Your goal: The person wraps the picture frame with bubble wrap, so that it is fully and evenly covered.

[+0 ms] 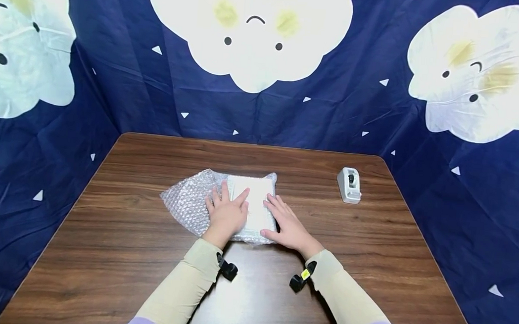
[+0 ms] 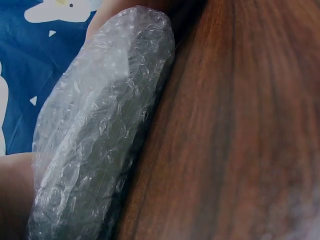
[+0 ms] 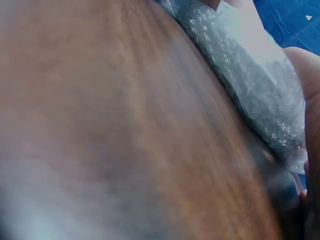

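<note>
A flat white rectangular item (image 1: 260, 189) lies on the table, wrapped in clear bubble wrap (image 1: 188, 200) whose loose flap spreads out to the left. With its fingers spread, my left hand (image 1: 227, 214) presses on the wrap and the left part of the white top. My right hand (image 1: 288, 227) rests along the item's right side, fingertips on its upper face and thumb at the near right corner. In the left wrist view the bubble-wrapped near side (image 2: 100, 135) shows as a thick padded edge. The right wrist view shows the same wrapped side (image 3: 245, 75) against the tabletop.
A white tape dispenser (image 1: 349, 186) stands at the back right of the brown wooden table (image 1: 124, 253). Blue fabric (image 1: 126, 84) with white clouds hangs behind the table and on both sides.
</note>
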The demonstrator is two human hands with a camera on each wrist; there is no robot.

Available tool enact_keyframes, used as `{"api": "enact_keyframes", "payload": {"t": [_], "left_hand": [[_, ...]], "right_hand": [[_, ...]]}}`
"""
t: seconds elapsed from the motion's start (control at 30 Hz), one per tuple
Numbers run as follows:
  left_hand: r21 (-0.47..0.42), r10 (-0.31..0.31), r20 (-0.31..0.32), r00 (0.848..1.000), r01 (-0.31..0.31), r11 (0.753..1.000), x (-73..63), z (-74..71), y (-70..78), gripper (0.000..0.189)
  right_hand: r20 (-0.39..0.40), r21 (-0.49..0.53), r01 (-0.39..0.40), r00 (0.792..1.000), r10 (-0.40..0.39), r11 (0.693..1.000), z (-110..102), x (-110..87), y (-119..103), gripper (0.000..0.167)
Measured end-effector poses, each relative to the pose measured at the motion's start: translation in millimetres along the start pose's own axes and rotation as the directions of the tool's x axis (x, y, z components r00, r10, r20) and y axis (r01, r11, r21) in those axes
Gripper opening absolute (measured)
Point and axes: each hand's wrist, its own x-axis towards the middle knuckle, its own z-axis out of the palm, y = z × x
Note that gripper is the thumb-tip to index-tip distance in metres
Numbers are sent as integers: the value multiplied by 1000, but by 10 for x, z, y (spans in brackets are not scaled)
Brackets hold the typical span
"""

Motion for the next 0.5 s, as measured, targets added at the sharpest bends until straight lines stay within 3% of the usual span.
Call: {"api": "enact_keyframes", "payload": {"t": [0.17, 0.37, 0.5], "left_hand": [[-3, 6, 10, 1000, -6, 1000, -13, -1, 4, 50], [5, 14, -3, 1000, -14, 1000, -17, -2, 7, 50], [-2, 1, -9, 1000, -1, 1000, -7, -14, -10, 50]], "right_hand": [[9, 20, -38, 999, 38, 999, -13, -15, 0, 93], [-22, 57, -105, 994, 106, 993, -59, 124, 37, 91], [-24, 61, -103, 994, 104, 993, -69, 213, 43, 86]]}}
